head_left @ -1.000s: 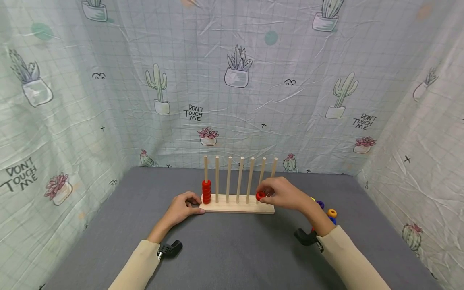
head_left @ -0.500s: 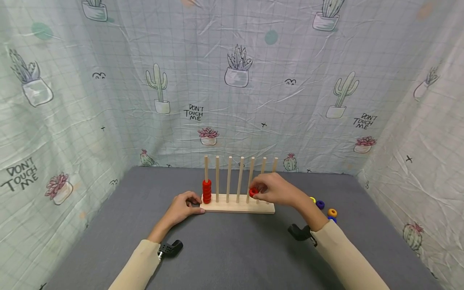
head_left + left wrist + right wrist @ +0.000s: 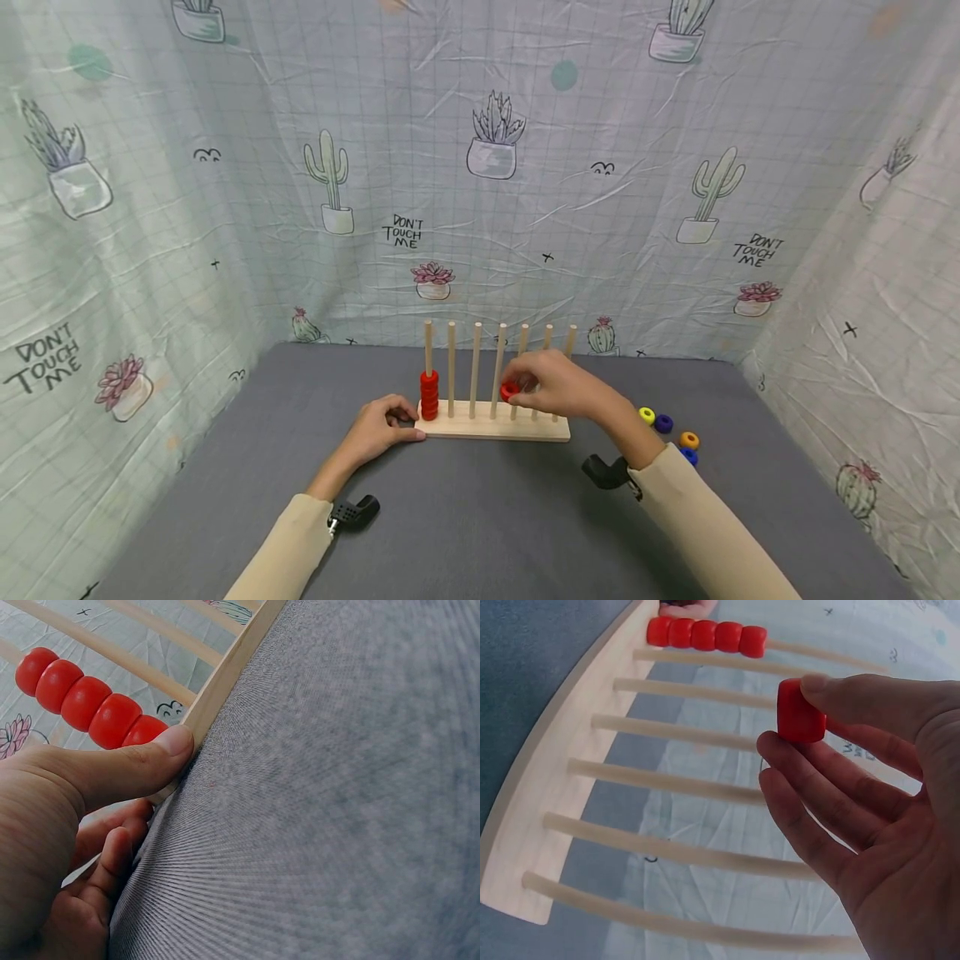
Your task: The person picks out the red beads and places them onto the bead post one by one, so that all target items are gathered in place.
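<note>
A wooden peg board (image 3: 487, 428) with a row of upright pegs stands on the grey table. Several red beads (image 3: 429, 396) are stacked on its leftmost peg; the other pegs are bare. My left hand (image 3: 377, 432) grips the left end of the base, its thumb (image 3: 176, 741) on the front edge just below the stack. Between thumb and fingertips my right hand (image 3: 551, 385) pinches one red bead (image 3: 801, 711). In the head view that bead overlaps the middle pegs, above the base. In the right wrist view it is off every peg.
To the right of the board lie loose beads: a yellow one (image 3: 647, 415), a purple one (image 3: 663, 424), an orange one (image 3: 689, 440) and a blue one (image 3: 688, 456). A cactus-print curtain (image 3: 495, 233) encloses the table at the back and sides.
My right hand has moved left along the board with the red bead, from the right-hand pegs to the middle ones, rising slightly. The left hand has stayed on the base.
</note>
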`<action>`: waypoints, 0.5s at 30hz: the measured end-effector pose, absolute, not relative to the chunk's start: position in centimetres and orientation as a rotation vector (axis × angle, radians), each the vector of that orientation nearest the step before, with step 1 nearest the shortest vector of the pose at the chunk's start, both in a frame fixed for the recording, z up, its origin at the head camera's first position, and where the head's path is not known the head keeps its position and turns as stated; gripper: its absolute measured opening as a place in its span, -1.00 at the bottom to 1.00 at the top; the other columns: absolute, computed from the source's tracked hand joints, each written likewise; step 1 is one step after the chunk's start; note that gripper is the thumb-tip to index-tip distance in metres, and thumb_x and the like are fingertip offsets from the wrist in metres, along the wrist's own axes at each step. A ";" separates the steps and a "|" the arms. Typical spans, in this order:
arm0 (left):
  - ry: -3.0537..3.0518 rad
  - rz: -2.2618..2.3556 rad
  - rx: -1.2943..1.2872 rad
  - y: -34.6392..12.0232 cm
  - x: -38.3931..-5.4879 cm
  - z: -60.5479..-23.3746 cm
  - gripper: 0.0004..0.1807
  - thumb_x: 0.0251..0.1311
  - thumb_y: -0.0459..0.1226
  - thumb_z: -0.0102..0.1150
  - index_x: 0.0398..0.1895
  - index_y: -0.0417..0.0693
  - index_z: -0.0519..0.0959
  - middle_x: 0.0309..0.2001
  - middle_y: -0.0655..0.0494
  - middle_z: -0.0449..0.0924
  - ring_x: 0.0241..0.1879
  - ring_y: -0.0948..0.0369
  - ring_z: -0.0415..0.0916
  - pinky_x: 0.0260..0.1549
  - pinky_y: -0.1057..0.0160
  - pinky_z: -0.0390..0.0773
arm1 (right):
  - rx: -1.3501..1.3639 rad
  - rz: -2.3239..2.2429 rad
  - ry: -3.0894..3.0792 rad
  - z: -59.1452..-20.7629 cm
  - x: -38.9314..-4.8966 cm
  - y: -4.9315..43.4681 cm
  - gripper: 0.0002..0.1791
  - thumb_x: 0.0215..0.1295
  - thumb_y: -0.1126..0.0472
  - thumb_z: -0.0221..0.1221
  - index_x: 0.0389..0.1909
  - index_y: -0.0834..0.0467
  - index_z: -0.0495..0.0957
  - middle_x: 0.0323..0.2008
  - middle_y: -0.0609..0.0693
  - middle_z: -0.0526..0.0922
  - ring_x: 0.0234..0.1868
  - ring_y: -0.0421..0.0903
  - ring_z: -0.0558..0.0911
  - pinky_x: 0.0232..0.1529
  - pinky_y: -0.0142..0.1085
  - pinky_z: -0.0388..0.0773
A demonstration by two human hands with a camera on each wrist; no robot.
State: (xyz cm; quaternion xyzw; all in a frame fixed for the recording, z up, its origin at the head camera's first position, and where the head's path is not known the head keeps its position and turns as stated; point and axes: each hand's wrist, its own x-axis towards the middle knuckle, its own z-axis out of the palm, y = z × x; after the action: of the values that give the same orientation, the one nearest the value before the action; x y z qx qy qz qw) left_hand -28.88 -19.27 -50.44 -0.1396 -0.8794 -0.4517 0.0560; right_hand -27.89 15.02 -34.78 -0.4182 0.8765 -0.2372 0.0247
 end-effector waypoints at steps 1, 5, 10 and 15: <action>-2.666 -1.371 -0.427 -19.3 -28.9 -50.5 -0.66 -0.10 -0.14 0.68 -0.28 0.04 0.71 -0.24 0.08 0.67 -0.35 0.26 0.50 -0.35 0.38 0.49 | -1.299 -0.727 2.713 -34.7 -27.9 14.9 -0.79 0.37 0.22 0.34 -0.01 0.09 0.70 -0.13 -0.07 0.75 -0.19 -0.23 0.74 -0.14 -0.39 0.66; -2.654 -1.380 -0.439 -19.2 -28.8 -50.5 -0.66 -0.11 -0.15 0.69 -0.29 0.03 0.71 -0.24 0.08 0.67 -0.31 0.25 0.53 -0.33 0.38 0.51 | -1.316 -0.702 2.720 -34.3 -28.0 14.4 -0.79 0.35 0.23 0.35 -0.02 0.11 0.70 -0.12 -0.05 0.75 -0.19 -0.22 0.74 -0.14 -0.39 0.66; -2.646 -1.397 -0.439 -19.2 -28.8 -50.5 -0.66 -0.11 -0.17 0.69 -0.29 0.03 0.71 -0.24 0.08 0.67 -0.31 0.24 0.53 -0.33 0.38 0.51 | -1.356 -0.702 2.715 -33.8 -28.1 13.9 -0.78 0.32 0.30 0.35 -0.03 0.14 0.70 -0.10 0.00 0.75 -0.18 -0.17 0.75 -0.13 -0.34 0.68; -2.651 -1.393 -0.436 -19.2 -28.9 -50.4 -0.66 -0.10 -0.17 0.68 -0.28 0.02 0.71 -0.23 0.08 0.67 -0.32 0.25 0.52 -0.34 0.38 0.50 | -1.378 -0.698 2.712 -33.1 -28.3 13.2 -0.79 0.34 0.29 0.34 -0.03 0.12 0.71 -0.10 -0.01 0.75 -0.17 -0.19 0.75 -0.10 -0.32 0.68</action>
State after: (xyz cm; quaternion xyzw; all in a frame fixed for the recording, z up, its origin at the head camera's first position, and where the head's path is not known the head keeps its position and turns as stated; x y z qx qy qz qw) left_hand -28.86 -19.20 -50.41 -0.1438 -0.8746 -0.4594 0.0576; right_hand -28.27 13.22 -33.14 -0.4415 0.8689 -0.2238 0.0104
